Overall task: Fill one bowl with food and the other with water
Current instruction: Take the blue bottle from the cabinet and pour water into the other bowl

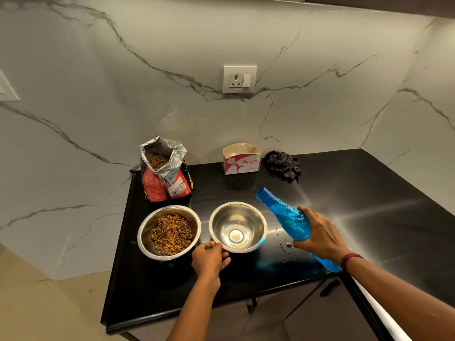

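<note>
on the black stone countertop point(344, 193) stood a round steel bowl point(147, 225) heaped with brown kibble point(172, 233). just beside it on the right sat a second round steel bowl point(221, 222); whether its shiny bottom held any water could not be told. the left hand point(210, 259) was at the near rim of the second round steel bowl, fingers curled and pinching the edge. the right hand point(320, 235), with a red band point(350, 259) on the wrist, gripped a translucent blue plastic bottle point(288, 215) round its middle. the bottle was tilted, its neck pointing up and away to the left, near the second bowl's right side but not over it. a few water droplets point(283, 244) lay on the counter between bowl and bottle. behind the kibble bowl stood an opened red and silver foil bag point(167, 178) showing more kibble inside. further right along the marbled wall were an open white cardboard carton point(242, 159) and a crumpled dark checked cloth point(283, 164). a white wall socket point(239, 79) sat above them.
</note>
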